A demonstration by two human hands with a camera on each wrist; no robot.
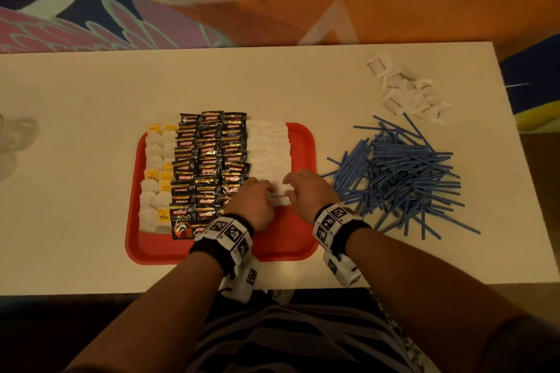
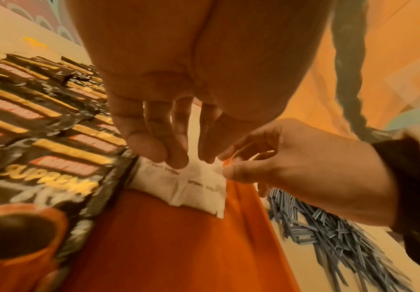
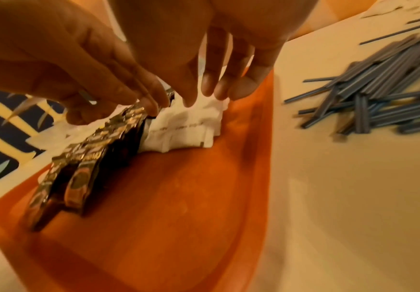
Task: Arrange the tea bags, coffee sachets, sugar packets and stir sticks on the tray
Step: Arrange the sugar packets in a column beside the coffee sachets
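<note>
While the left hand (image 1: pixel 257 200) and right hand (image 1: pixel 306 189) press spread fingertips onto the sugar packets (image 2: pixel 191 183) between them on the tray (image 1: pixel 291 248), uneven pressure could shove packets into the coffee sachets (image 1: pixel 209 166) left of both hands.

**Readable print on the tray**

We read "KOPIKO" and "SUPREMO" on the black coffee sachets (image 1: pixel 209 166). At 9 o'clock of them, the tea bags (image 1: pixel 157 179) carry yellow tags marked "TEA". Print on the sugar packets (image 2: pixel 191 183) is too blurred for us.
</note>
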